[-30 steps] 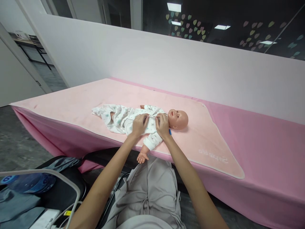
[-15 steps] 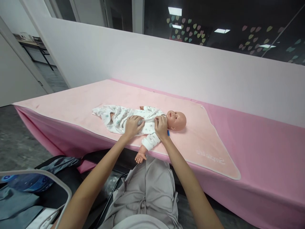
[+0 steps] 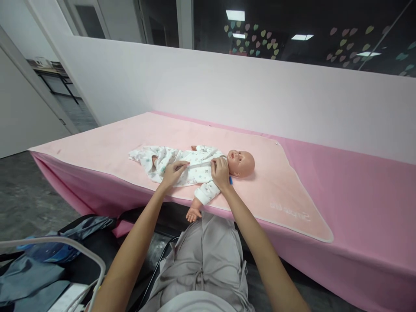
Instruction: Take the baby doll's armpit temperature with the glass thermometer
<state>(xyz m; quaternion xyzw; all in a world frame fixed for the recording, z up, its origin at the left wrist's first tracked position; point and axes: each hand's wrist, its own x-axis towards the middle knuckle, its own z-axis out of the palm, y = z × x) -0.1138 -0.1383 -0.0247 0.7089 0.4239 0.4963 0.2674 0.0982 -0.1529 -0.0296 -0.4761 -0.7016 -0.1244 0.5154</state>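
A baby doll (image 3: 242,164) lies on its back, head to the right, in a white printed romper (image 3: 199,174). My right hand (image 3: 220,171) is closed at the chest just below the neck, fingers pinching the romper's front edge. At the doll's lower belly, my left hand (image 3: 173,174) pinches the same edge, thumb and fingers together. Between both hands the edge runs as a straight pale strip. One doll arm sticks out toward me, its hand (image 3: 194,214) over the table's front edge. A small blue thing (image 3: 230,180) shows beside the doll's neck.
Under the doll is a pale pink mat (image 3: 279,190) on a table with a darker pink cloth (image 3: 367,208). A white wall (image 3: 260,91) stands behind. At lower left are a water bottle (image 3: 48,252), grey cloth (image 3: 29,277) and a curved pale bar (image 3: 81,248).
My left hand has slid left along the romper's front, toward the doll's legs, so more of the edge shows. My right hand stays near the neck. The view has shifted slightly.
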